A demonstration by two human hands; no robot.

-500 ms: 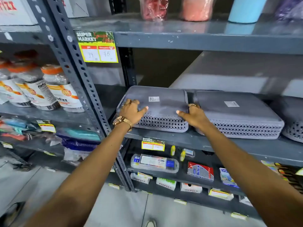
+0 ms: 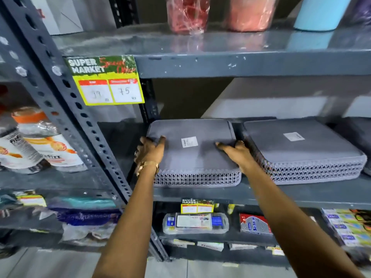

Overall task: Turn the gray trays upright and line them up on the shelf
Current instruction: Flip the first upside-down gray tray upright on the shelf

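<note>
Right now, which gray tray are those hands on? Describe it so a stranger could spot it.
Find the yellow price tag on the upper shelf edge. On the shelf below it lie upside-down gray trays. It is the leftmost tray, beside the perforated upright, with the left hand and right hand gripping its sides; the neighbouring tray is untouched.

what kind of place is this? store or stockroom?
Most likely a supermarket aisle. A yellow price tag printed "SUPER MARKET" hangs on the metal shelving, and packaged goods with smaller price tags fill the shelf below the upside-down gray trays.
</note>
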